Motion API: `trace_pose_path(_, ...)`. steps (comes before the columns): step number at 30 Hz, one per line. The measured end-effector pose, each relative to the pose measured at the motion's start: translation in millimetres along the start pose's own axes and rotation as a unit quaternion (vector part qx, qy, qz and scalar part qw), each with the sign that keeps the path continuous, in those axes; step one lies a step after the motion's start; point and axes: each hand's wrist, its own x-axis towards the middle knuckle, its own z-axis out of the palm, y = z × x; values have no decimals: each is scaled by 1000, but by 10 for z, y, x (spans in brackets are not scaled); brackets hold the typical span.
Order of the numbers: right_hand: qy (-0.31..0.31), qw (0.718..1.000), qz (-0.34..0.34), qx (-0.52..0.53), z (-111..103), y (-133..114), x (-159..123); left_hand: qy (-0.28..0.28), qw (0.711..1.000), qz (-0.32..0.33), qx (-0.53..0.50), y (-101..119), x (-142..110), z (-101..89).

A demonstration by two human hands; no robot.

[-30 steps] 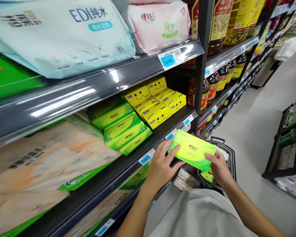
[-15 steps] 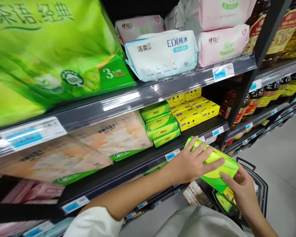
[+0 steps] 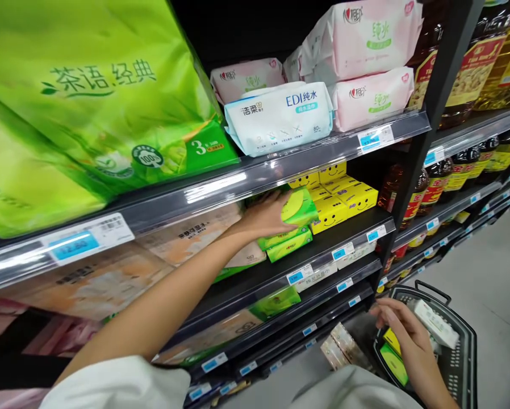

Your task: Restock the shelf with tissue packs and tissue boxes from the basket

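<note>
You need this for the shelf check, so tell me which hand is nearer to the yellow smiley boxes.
Left. The left hand is on a green pack right beside the yellow smiley boxes; the right hand is well below them, over the shopping basket.

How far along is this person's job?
Done: a white box, yellow pack and green pack lie in the basket beside the right hand. In hand: the left hand holds a green tissue pack on the shelf. Left: green packs and yellow smiley boxes sit shelved.

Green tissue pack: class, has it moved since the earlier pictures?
Yes, inward: the green tissue pack, in the left hand, is now over the shelf, beside the yellow boxes, no longer out front of them.
</note>
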Motion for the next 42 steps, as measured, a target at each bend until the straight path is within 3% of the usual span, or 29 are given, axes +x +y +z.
trace_pose_path(6, -26, 999, 44, -18, -115, 58, 2, -46, 997, -56, 31, -216, 77, -9)
trace_pose_path(10, 4, 998, 64, -19, -87, 70, -37, -46, 997, -40, 36, -243, 86, 7)
trace_pose_path(14, 8, 997, 72, -19, -75, 135, -71, -50, 996, -6, 77, -135, 49, 75)
trace_pose_path(22, -30, 996, 78, -26, -55, 226, -67, -8, 955, 165, 245, 272, 120, 342)
trace_pose_path(31, -38, 994, 90, -50, -122, 273, -111, 36, 949, 179, 258, 155, 85, 400)
trace_pose_path(42, -17, 992, 120, -24, -319, 336, -151, 69, 956, 157, 236, 191, 116, 523)
